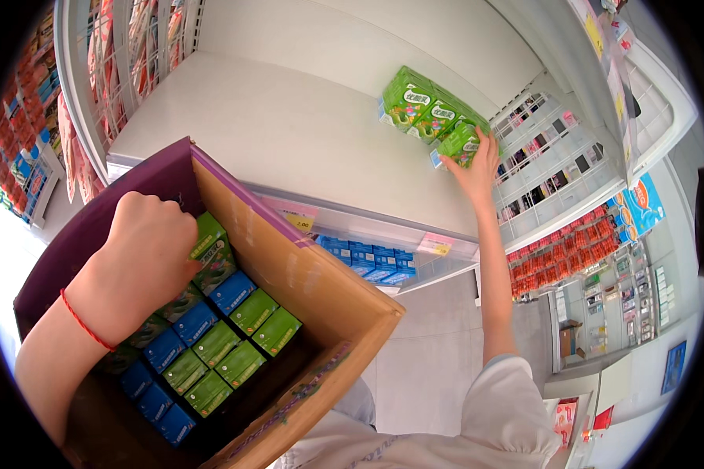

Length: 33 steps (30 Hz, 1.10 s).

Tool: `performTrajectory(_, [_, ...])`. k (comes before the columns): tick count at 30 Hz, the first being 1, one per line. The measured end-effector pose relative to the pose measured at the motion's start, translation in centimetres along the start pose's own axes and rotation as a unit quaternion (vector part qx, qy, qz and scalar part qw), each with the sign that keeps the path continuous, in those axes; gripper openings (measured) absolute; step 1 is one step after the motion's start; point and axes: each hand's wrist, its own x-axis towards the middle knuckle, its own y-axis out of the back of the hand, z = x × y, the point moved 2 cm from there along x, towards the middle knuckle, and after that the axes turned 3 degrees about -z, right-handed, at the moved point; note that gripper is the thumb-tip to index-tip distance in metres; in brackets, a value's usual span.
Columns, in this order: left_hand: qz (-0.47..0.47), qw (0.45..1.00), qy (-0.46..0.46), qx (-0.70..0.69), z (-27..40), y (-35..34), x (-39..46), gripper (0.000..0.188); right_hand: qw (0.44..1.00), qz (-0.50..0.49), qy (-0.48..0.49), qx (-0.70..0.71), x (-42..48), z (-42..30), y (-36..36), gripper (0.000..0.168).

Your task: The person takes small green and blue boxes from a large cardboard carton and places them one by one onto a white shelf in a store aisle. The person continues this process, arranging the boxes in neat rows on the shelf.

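My right hand point(476, 167) grips a small green drink carton point(459, 145) at the shelf's right end, thumb on its near side and fingers over the far side. This carton stands against a row of matching green cartons point(428, 108) on the white shelf point(281, 123). At lower left, an open cardboard box point(322, 287) with a purple outer side tilts before me. Inside are several green cartons point(217, 343) and blue-topped cartons point(195, 322). My left hand point(149, 249) is curled over them, beside an upright green carton point(216, 255); its fingertips are hidden.
Blue cartons point(366, 258) line a lower shelf behind price tags point(437, 243). A white wire rack point(542, 158) bounds the shelf on the right, and another wire panel point(146, 53) stands on the left. Red packages point(569, 252) hang beyond the right rack, above a tiled floor point(428, 375).
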Motion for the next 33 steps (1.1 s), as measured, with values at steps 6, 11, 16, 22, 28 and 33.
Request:
performTrajectory(6, [-0.01, 1.0, 0.017, 0.009, -0.1, -0.7, 0.1, 0.033, 0.999, -0.014, -0.002, -0.041, 1.2, 1.7, -1.7, 0.103])
performTrajectory(11, [-0.02, 1.0, 0.014, 0.003, 0.0, -1.1, 0.0, 0.031, 0.999, -0.015, -0.006, -0.031, 1.7, 1.8, -2.4, 0.105])
performTrajectory(16, [-0.028, 0.999, 0.007, 0.017, 0.1, -1.1, 0.1, 0.032, 0.996, 0.025, 0.023, -0.085, 1.6, 1.8, -2.9, 0.102])
performTrajectory(22, [-0.016, 0.999, -0.024, 0.024, 0.0, -1.5, -0.2, 0.034, 0.991, 0.052, 0.064, -0.109, 1.7, 2.3, -3.3, 0.102])
performTrajectory(28, [-0.036, 0.997, -0.067, -0.027, -0.5, -1.1, -0.2, 0.033, 0.985, 0.097, 0.09, -0.106, 1.6, 2.1, -3.0, 0.094])
performTrajectory(33, [-0.048, 0.995, -0.077, -0.033, -0.8, -0.5, 0.5, 0.04, 0.988, 0.087, 0.08, -0.104, 1.5, 2.1, -2.9, 0.092])
